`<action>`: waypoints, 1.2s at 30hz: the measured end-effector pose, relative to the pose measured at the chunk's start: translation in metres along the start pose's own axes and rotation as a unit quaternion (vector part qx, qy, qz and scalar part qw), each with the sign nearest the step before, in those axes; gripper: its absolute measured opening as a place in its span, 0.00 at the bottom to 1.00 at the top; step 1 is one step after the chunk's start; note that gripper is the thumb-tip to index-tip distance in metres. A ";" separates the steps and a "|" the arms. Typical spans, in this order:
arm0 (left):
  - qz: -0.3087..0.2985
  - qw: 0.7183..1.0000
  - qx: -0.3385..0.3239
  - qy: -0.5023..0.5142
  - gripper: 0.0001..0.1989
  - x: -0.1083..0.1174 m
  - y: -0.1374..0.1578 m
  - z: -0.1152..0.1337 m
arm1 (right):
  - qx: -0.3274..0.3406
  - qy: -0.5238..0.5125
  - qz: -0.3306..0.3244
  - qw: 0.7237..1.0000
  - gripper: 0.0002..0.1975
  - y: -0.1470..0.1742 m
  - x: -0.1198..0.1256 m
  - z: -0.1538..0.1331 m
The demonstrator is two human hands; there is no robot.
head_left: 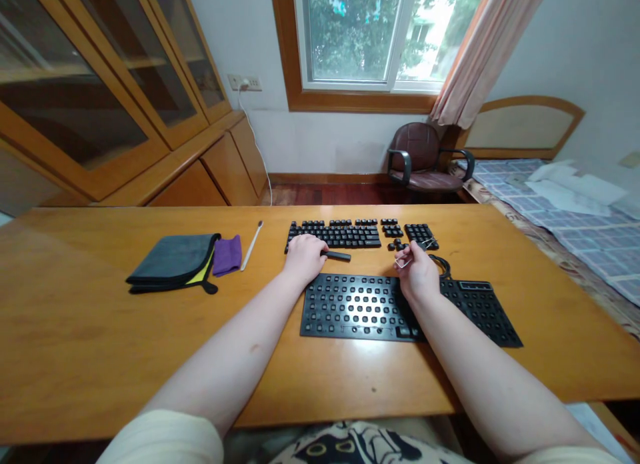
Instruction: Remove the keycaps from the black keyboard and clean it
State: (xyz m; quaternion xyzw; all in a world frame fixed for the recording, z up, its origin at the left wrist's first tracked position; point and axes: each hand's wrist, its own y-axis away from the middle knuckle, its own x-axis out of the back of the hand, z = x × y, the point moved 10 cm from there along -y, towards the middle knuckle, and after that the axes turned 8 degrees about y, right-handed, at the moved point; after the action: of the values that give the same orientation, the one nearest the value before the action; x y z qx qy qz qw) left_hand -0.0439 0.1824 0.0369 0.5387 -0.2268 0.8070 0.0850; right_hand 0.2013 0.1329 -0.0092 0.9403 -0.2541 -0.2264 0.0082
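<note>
My left hand (pixel 305 256) is closed at the near left of the loose keycaps, its fingertips on one end of a long black space bar keycap (pixel 339 256). In my right hand (pixel 419 272) is a thin metal wire keycap puller (pixel 429 243), its wire ends sticking out on both sides of the fingers. Below both hands lies a black keyboard base (pixel 320 311) with its keycaps off, except for a few keys near the bottom middle. My right wrist covers part of it. Beyond the hands, the removed keycaps (pixel 350 236) are laid out in keyboard order.
On the left are a folded grey cloth (pixel 175 257), a purple cloth (pixel 227 255) and a white toothbrush (pixel 251 246). A coiled black cable (pixel 441 265) lies behind the base. Past the wooden desk (pixel 150 357) stand a chair (pixel 425 157) and a bed (pixel 565 211).
</note>
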 end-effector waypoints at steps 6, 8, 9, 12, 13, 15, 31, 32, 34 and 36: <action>-0.044 0.997 -0.057 -0.007 0.11 -0.008 0.012 0.036 | 0.001 0.015 -0.007 1.000 0.14 -0.002 0.002 0.002; -0.069 0.995 -0.069 -0.018 0.12 -0.017 0.020 0.051 | -0.005 0.014 -0.005 1.000 0.15 -0.002 0.002 0.003; -0.070 0.995 -0.066 -0.026 0.13 -0.020 0.024 0.056 | -0.009 0.012 -0.004 1.000 0.15 -0.002 0.002 0.003; -0.067 0.996 -0.038 -0.037 0.16 -0.027 0.031 0.058 | -0.018 0.009 -0.002 1.000 0.15 -0.001 0.001 0.003; -0.068 0.997 -0.031 -0.036 0.18 -0.028 0.033 0.057 | -0.019 0.010 -0.001 1.000 0.15 0.000 0.001 0.002; -0.073 0.997 -0.024 -0.032 0.21 -0.030 0.033 0.055 | -0.021 0.011 -0.001 1.000 0.15 0.000 0.000 0.002; -0.076 0.996 0.022 -0.039 0.28 -0.033 0.031 0.036 | -0.029 0.002 0.000 1.000 0.14 0.001 0.000 0.002; -0.080 0.996 0.026 -0.039 0.29 -0.035 0.030 0.035 | -0.030 0.002 0.001 1.000 0.14 0.001 0.000 0.002; -0.087 0.995 0.034 -0.039 0.30 -0.036 0.030 0.033 | -0.031 0.003 0.004 1.000 0.14 0.001 0.000 0.002; -0.090 0.995 0.038 -0.038 0.31 -0.037 0.029 0.031 | -0.031 0.002 0.007 0.999 0.14 0.001 0.001 0.002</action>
State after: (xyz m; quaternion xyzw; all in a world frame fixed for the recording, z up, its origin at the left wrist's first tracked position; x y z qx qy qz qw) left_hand -0.0139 0.1462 0.0053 0.5902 -0.1499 0.7829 0.1275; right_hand 0.2005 0.1318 -0.0110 0.9384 -0.2532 -0.2318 0.0396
